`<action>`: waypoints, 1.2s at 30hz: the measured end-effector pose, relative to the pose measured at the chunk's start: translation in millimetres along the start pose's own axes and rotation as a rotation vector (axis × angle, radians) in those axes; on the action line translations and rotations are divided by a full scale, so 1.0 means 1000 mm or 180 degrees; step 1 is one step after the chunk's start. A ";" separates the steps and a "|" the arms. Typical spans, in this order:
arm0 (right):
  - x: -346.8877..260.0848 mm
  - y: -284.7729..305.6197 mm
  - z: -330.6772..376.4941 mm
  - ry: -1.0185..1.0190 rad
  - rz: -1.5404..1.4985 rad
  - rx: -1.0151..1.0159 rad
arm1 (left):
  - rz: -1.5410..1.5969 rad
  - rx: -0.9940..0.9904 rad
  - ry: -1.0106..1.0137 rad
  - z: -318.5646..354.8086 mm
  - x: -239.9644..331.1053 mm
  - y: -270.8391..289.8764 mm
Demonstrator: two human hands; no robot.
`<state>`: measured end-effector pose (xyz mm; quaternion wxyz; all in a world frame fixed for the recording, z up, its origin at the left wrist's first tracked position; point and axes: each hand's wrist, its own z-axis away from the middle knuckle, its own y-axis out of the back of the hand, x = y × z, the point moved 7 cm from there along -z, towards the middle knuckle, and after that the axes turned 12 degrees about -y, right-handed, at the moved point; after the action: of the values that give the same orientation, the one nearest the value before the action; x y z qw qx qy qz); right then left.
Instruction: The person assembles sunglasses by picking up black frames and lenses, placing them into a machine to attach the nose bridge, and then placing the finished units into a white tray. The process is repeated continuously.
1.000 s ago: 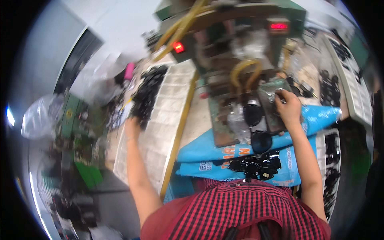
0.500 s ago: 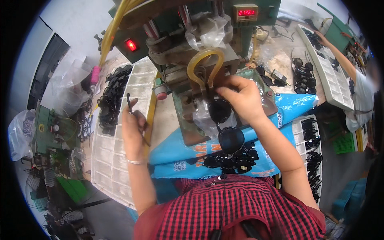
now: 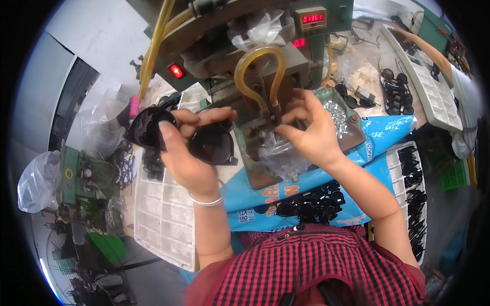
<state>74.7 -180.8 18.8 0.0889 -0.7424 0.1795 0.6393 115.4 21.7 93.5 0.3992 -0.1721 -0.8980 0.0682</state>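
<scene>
My left hand [image 3: 189,150] holds a black sunglasses front [image 3: 204,144] up in front of a green machine [image 3: 245,61], with its dark lenses showing on both sides of my fingers. My right hand [image 3: 309,130] is at the machine's work area beside a yellow looped hose [image 3: 258,66], its fingertips pinched on something too small to make out. Clear plastic [image 3: 278,155] lies below that hand. A pile of black sunglasses fronts [image 3: 309,206] rests on a blue bag [image 3: 255,196] near my body.
A white tray [image 3: 163,214] stands at the left with black fronts at its far end. More trays of black fronts [image 3: 413,194] are at the right. Small metal parts [image 3: 337,112] sit in a dish. Another person's arm [image 3: 429,51] reaches over a tray at the upper right.
My left hand picked up a sunglasses front from the left tray and brought it to the machine. My right hand stayed at the machine's work area. The view shifted left.
</scene>
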 end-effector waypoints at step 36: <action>0.049 0.077 0.008 0.0537 0.3516 0.1088 | 0.1834 -0.0743 0.3559 0.132 -0.050 -0.064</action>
<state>43.9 -256.2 -23.5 -0.1537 -0.5623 0.6470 0.4915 32.4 -54.0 -13.9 0.7517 -0.4585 -0.4734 -0.0255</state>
